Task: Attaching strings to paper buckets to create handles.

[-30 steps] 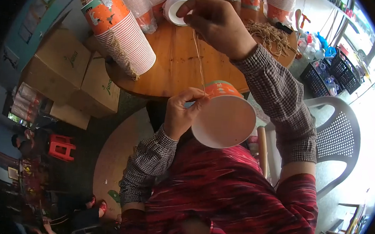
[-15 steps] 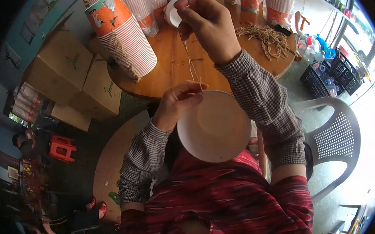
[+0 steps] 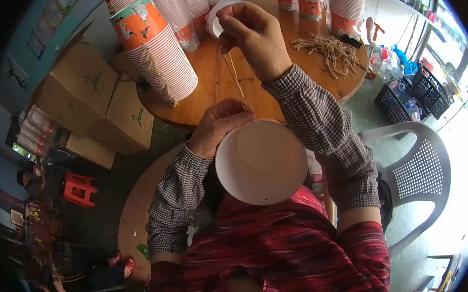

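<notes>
My left hand is closed at the upper rim of a white paper bucket, its fingers pinching the rim where a string meets it. I look into the bucket's open mouth; a small dark dot shows near its lower edge. From there a thin brown twine runs up to my right hand. That hand is raised over the table, its thumb and fingers pinched on the twine. Behind its fingertips a white round rim shows, partly hidden; I cannot tell whether the hand touches it.
A tall stack of orange-and-white paper buckets leans at the left of the wooden table, twine strands hanging along it. A twine heap lies at the right. Cardboard boxes, a white plastic chair and black crates stand around.
The bucket and my left hand have shifted slightly, the bucket a little left and down. My right hand has moved slightly left. The twine still stretches between both hands.
</notes>
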Motion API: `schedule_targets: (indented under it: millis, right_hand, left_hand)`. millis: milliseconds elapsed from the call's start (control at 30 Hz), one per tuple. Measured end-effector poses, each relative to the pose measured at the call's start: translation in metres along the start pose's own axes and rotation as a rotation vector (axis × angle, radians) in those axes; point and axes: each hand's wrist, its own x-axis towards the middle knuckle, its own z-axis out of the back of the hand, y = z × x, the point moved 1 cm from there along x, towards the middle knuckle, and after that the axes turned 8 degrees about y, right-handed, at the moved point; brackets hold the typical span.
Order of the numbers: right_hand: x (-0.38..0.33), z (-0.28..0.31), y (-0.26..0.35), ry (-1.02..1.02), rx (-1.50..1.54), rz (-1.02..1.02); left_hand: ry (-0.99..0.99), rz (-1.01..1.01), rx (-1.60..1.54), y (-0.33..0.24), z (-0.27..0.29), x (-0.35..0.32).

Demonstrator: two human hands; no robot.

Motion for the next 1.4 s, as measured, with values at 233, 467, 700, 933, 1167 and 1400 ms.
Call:
schedule_targets:
  millis: [233,467,700,933,1167,1400]
  right_hand:
    - [0.009,0.018,0.0,0.004,-0.053,-0.017]
    - [0.009,0.033,-0.014,-0.004,-0.185,-0.024]
    - [-0.007,0.048,-0.027,-0.076,-0.055,-0.101]
    - [0.017,0.039,-0.002,0.206,-0.143,-0.167]
    - [0.011,0.071,0.034,0.52,-0.561,-0.357]
    - [-0.031,0.09,0.062,0.656,-0.182,-0.507]
  left_hand:
    - [0.055,-0.059,0.284,-0.002,0.005,0.003]
    - [0.09,-0.089,0.399,0.019,0.007,0.003]
    - [-0.046,-0.401,0.873,0.022,-0.019,-0.011]
    - [-0.303,-0.195,0.721,-0.008,0.034,-0.025]
    - [-0.515,-0.203,0.659,-0.03,0.107,-0.09]
    - [-0.441,-0.095,0.752,0.003,0.095,-0.064]
